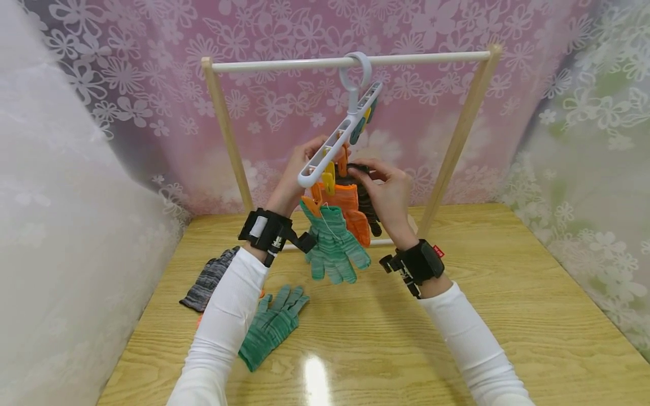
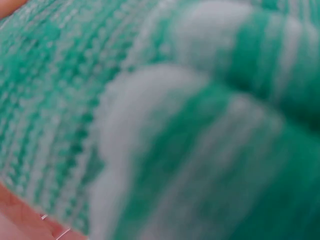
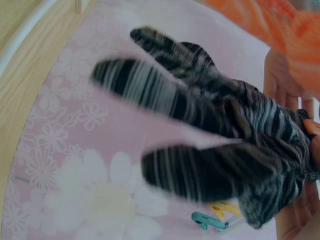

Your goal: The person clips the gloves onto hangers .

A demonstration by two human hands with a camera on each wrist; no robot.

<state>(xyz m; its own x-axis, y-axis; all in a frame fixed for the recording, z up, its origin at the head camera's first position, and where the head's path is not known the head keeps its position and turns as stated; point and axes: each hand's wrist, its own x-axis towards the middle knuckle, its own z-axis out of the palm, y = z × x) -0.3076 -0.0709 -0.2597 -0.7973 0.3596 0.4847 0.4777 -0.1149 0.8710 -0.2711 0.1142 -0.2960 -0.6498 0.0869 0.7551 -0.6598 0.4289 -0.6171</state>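
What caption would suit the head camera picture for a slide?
Two hands clip a dark striped glove onto a white peg hanger beside hanging orange and green gloves.

both arms raised, white-sleeved — left hand (image 1: 304, 158) and right hand (image 1: 388, 189) lifted close together, fingers curled, pinching.

A glossy light-wood tabletop (image 1: 508, 316) with visible grain fills the lower part of the head view, and a bright patch of overhead light (image 1: 316, 379) reflects off it near the front edge. Behind it hangs a pink translucent curtain printed with white flowers (image 1: 284, 51), which continues round both sides as paler white lace-like sheeting (image 1: 61, 225). The sheeting on the right (image 1: 599, 169) shows faint green tints through it.
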